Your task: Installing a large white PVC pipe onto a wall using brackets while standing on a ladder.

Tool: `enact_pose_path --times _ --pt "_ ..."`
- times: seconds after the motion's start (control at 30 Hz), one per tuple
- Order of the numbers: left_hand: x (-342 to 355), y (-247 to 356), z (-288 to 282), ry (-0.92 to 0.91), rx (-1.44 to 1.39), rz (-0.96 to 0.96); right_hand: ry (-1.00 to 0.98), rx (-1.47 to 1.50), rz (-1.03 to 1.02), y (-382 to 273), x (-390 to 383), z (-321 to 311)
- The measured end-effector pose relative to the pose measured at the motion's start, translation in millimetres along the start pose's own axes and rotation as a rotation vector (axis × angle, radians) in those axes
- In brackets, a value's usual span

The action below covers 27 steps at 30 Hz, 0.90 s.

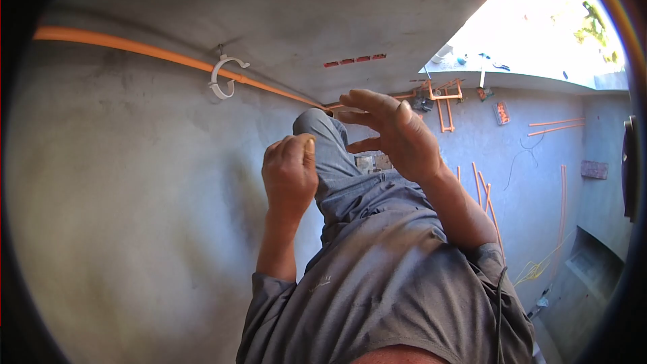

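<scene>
My left hand (291, 170) is held up in front of my body, its fingers curled into a fist with the thumb laid over them. Whatever it may hold is hidden. To its right, my right hand (397, 136) is raised with the fingers stretched and apart, and nothing shows in it. Beyond my left hand, a white C-shaped pipe clamp (217, 84) hangs from a small fixing, its gap facing right. An orange pipe (155, 52) runs behind the clamp along the grey surface. Neither hand touches the clamp or the pipe.
Orange pipe pieces (486, 195) and an orange pipe frame (445, 98) are at the right, near a box of orange fittings (501, 113). A yellow cable (532, 271) lies lower right. Red-edged slots (356, 60) sit in the grey wall. Bright daylight enters at upper right.
</scene>
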<state>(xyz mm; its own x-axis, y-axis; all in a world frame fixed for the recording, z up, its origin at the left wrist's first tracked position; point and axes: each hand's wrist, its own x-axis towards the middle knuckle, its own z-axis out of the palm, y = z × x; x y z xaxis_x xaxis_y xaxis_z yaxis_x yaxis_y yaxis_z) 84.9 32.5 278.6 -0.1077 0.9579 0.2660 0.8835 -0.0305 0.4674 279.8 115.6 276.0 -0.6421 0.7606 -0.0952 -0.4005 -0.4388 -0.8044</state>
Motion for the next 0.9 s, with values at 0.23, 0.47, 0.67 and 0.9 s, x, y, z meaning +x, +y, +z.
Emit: enact_pose_path --times 0.23,0.47,0.67,0.9 --pt "-3 -16 -19 0.111 -0.172 -0.186 0.076 0.344 0.089 -10 7 -7" --pt "-12 6 -13 0.105 -0.357 -0.076 0.075 0.523 0.132 -2 10 -12" --pt "-1 28 2 0.045 -0.400 0.050 0.088 0.537 0.151 -2 9 -12" --pt "5 42 8 -0.047 -0.523 -0.023 0.086 0.468 0.087 -5 3 -11"
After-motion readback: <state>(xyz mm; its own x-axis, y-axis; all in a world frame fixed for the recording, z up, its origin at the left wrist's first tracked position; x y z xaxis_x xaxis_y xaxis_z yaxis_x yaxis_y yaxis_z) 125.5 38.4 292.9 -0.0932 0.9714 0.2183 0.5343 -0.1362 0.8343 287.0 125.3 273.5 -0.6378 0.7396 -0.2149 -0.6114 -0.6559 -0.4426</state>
